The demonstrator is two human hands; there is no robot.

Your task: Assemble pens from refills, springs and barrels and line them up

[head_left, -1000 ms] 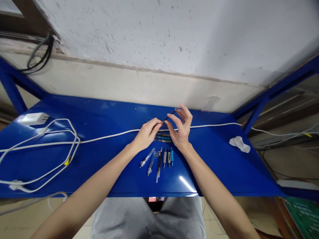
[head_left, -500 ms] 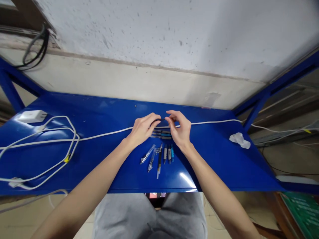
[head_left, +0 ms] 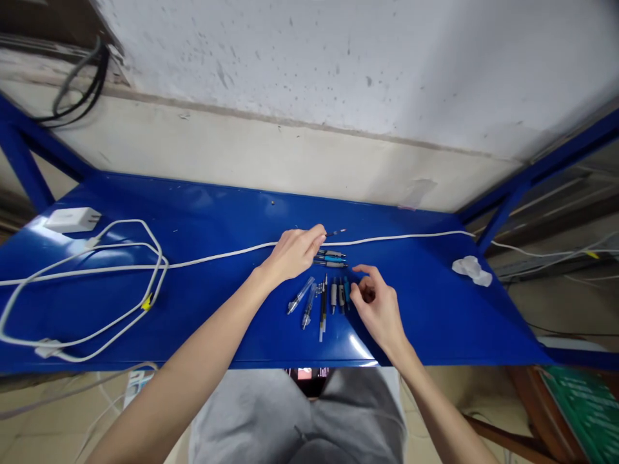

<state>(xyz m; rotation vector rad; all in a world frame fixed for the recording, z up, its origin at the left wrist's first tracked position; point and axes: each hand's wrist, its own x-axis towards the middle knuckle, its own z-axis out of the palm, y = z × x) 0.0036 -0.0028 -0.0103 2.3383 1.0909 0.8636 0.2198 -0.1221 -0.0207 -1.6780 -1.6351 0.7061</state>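
My left hand point(head_left: 297, 251) is closed around a dark pen point(head_left: 333, 233), whose thin tip points right. Most of its barrel is hidden in my fingers. My right hand point(head_left: 377, 299) hovers just right of the short pen grip sections, its thumb and index finger bent and apart, with nothing visible between them. Nearest to it is a blue grip section point(head_left: 347, 290), beside two grey ones point(head_left: 333, 293). Left of these lie thin pen refills point(head_left: 323, 316), several tiny pieces point(head_left: 318, 289) and two clear pen barrels point(head_left: 300, 295). Several assembled-looking pens point(head_left: 333, 260) lie crosswise above.
A white cable point(head_left: 217, 256) crosses the blue table point(head_left: 217, 212) and loops at the left by a white charger point(head_left: 72, 220). Crumpled white plastic point(head_left: 471, 270) lies at the right. A wall point(head_left: 290, 148) stands behind the table's back edge.
My right hand has let go of the pen's end and moved down and right, beside the grip sections. My left hand still holds the pen, its thin tip now exposed.
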